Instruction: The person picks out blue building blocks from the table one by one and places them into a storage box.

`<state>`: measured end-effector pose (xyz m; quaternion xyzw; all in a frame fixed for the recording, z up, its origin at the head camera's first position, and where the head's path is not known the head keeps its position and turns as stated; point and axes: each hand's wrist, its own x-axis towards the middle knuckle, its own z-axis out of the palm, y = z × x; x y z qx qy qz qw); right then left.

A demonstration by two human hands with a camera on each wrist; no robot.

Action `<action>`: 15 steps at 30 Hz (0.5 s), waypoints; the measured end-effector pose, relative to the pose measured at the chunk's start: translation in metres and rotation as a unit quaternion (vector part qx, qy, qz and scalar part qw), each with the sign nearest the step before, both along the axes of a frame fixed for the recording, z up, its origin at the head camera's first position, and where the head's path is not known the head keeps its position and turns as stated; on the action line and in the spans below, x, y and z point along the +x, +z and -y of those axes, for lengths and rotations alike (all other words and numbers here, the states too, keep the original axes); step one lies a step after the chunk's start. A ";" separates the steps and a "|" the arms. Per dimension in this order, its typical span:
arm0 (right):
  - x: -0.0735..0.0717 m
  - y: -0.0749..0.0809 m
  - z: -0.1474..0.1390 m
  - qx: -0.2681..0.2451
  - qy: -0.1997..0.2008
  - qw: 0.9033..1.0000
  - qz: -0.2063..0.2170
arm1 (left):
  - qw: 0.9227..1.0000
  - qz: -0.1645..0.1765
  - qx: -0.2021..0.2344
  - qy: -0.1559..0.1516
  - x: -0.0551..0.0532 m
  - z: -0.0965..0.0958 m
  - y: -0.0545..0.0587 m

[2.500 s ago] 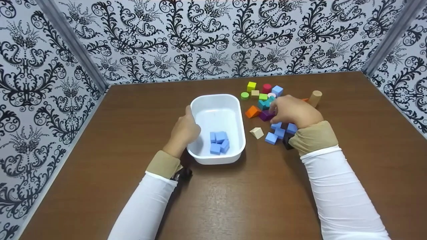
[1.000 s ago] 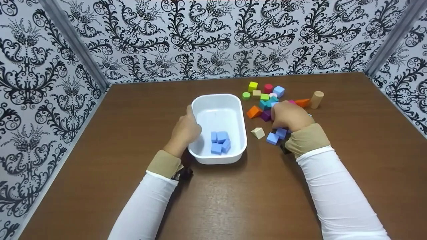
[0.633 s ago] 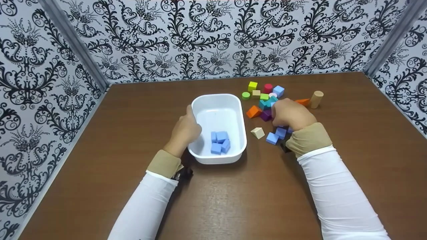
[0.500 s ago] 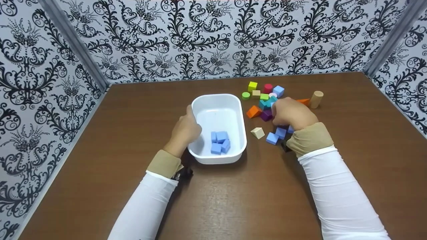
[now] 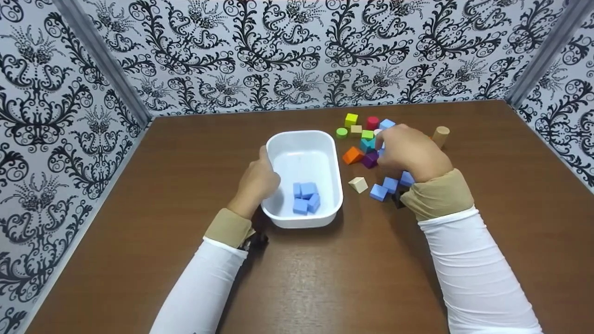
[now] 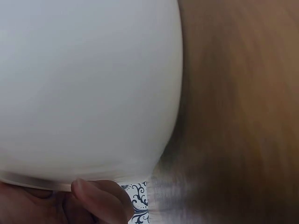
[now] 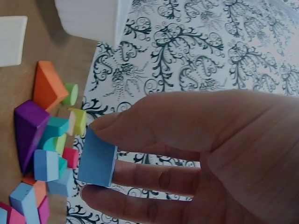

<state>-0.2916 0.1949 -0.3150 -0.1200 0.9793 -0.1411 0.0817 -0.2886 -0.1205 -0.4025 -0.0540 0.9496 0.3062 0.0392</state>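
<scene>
On the left side of a white plastic tub (image 5: 300, 222), my left hand (image 5: 259, 178) grips the rim, its fingers curled at the edge in the left wrist view. Several blue blocks (image 5: 307, 190) lie in the tub's near half. My right hand (image 5: 410, 150) is over the pile of coloured blocks and pinches a blue block (image 7: 97, 156) between thumb and fingers. In the head view that block is hidden by the hand. Loose blue blocks (image 5: 379, 192) lie just in front of the right hand, near the wrist.
Around the right hand are an orange block (image 5: 353, 155), a purple block (image 5: 370, 159), a teal block (image 5: 367, 145), a yellow cube (image 5: 351, 120) and a red cylinder (image 5: 372, 122). A wooden cylinder (image 5: 441, 135) stands at the right. A cream triangular block (image 5: 358, 184) lies beside the tub.
My right hand was low among the blocks; now it has risen and shifted slightly back and right, with a blue block in its fingers. The left hand and tub keep their place.
</scene>
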 end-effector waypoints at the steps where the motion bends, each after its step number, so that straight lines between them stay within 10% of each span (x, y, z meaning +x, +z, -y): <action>1: 0.001 0.001 0.001 0.000 0.001 1.000 -0.002 | 1.000 0.001 0.001 0.001 0.000 0.000 0.000; 15: 0.007 0.012 0.017 0.021 0.068 0.996 -0.062 | 1.000 -0.008 0.000 -0.009 0.001 0.001 -0.001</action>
